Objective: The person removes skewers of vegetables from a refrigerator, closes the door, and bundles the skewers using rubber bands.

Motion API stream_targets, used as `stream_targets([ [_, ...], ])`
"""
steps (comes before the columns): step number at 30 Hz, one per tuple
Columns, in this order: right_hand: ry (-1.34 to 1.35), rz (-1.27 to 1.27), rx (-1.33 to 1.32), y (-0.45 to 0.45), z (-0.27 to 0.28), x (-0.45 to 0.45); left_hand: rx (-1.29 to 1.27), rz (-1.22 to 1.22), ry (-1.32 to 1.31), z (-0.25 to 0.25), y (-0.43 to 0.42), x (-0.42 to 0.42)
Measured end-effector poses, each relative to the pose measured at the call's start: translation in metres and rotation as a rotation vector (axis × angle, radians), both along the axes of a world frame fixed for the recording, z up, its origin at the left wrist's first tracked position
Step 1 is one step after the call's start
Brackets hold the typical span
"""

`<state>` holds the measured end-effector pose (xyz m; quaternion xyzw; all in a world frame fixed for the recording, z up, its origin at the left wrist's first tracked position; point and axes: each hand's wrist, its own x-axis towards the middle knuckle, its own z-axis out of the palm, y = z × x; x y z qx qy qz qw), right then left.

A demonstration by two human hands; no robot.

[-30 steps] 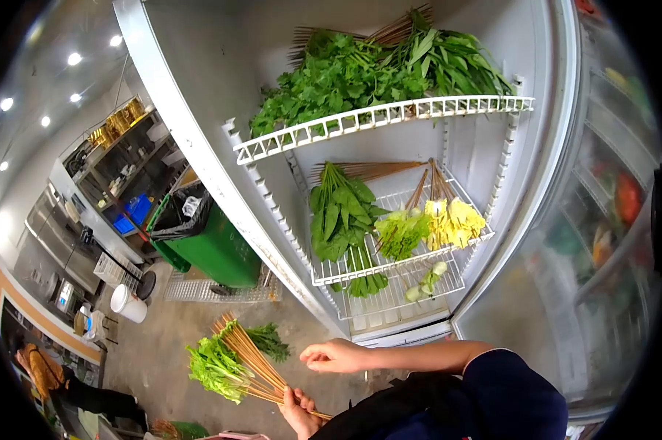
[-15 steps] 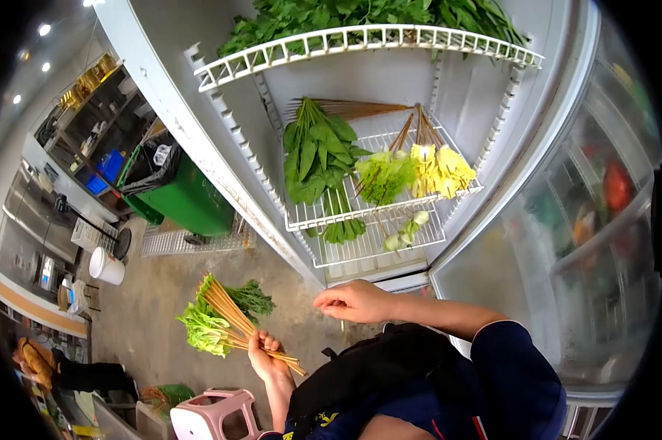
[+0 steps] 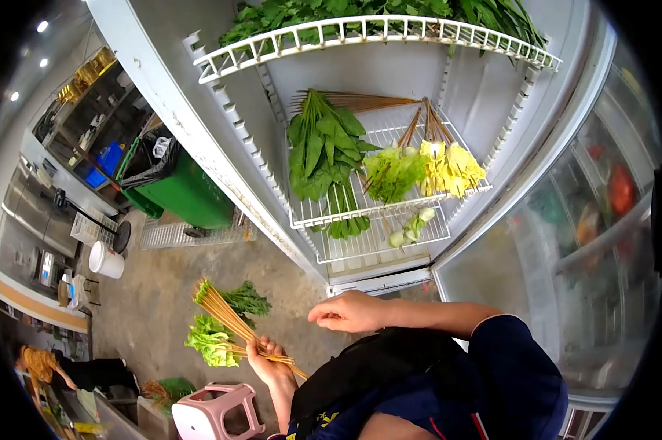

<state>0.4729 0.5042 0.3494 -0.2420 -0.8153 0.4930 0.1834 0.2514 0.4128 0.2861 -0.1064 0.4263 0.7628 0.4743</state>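
Observation:
My left hand (image 3: pixel 271 361), low in the view, is closed around the bare ends of several wooden skewers (image 3: pixel 232 315). Light green lettuce (image 3: pixel 212 341) and darker feathery greens (image 3: pixel 247 299) are on their far ends, fanned out over the floor. My right hand (image 3: pixel 349 311) hovers before the open fridge, fingers loosely curled, with nothing visible in it. Beyond it, a wire shelf (image 3: pixel 331 218) carries dark leafy green skewers (image 3: pixel 323 150), a lettuce skewer bunch (image 3: pixel 395 176) and yellow leaf skewers (image 3: pixel 452 170). Pale green vegetable pieces (image 3: pixel 411 229) lie on the rack below.
An upper wire shelf (image 3: pixel 375 29) is piled with leafy herbs. The glass fridge door (image 3: pixel 521 257) stands open at right. Left are a green bin (image 3: pixel 188 192), a white bucket (image 3: pixel 106 260) and a pink stool (image 3: pixel 217 411). Another person (image 3: pixel 74 370) bends at far left.
The skewers in my left hand have spread, and the lettuce has swung lower, apart from the upper sticks. My right hand has shifted slightly left. The view has tilted a little.

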Motion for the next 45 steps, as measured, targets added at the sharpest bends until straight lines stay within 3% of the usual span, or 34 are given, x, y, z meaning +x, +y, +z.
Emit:
stream_targets([
  [6,0.081,-0.044,0.002,-0.001,-0.006,0.004,0.009,-0.063,0.047,-0.009,0.004,0.004],
  [14,-0.026,-0.101,0.094,0.002,0.018,0.030,0.012,-0.106,0.008,-0.012,0.017,0.016],
  [19,-0.055,-0.325,0.443,0.017,0.143,0.089,-0.006,-0.106,-0.028,-0.013,0.023,0.016],
  [22,0.106,-0.583,0.742,0.036,0.249,0.140,0.025,-0.143,-0.021,-0.006,0.023,0.018],
  [24,0.307,-0.743,0.755,0.069,0.321,0.168,-0.033,-0.129,0.015,0.015,0.021,0.026],
  [28,0.130,-1.080,1.113,0.209,0.412,0.249,-0.040,-0.065,0.055,0.023,0.019,0.038],
  [29,-0.039,-1.161,1.028,0.241,0.425,0.269,-0.026,-0.060,0.054,0.025,0.018,0.040],
  [32,-0.606,-1.298,0.781,0.312,0.443,0.288,-0.063,-0.009,0.077,0.013,0.016,0.040],
  [33,-0.682,-1.287,0.724,0.313,0.443,0.276,-0.074,0.011,0.050,0.018,0.016,0.045],
  [35,-0.676,-1.314,0.656,0.361,0.429,0.295,-0.073,0.040,0.028,0.022,0.017,0.049],
  [41,-0.730,-1.323,0.670,0.351,0.423,0.282,-0.096,0.088,0.023,0.000,0.018,0.047],
  [45,-0.583,-1.485,0.849,0.338,0.434,0.284,-0.145,0.057,0.078,0.034,0.028,0.065],
])
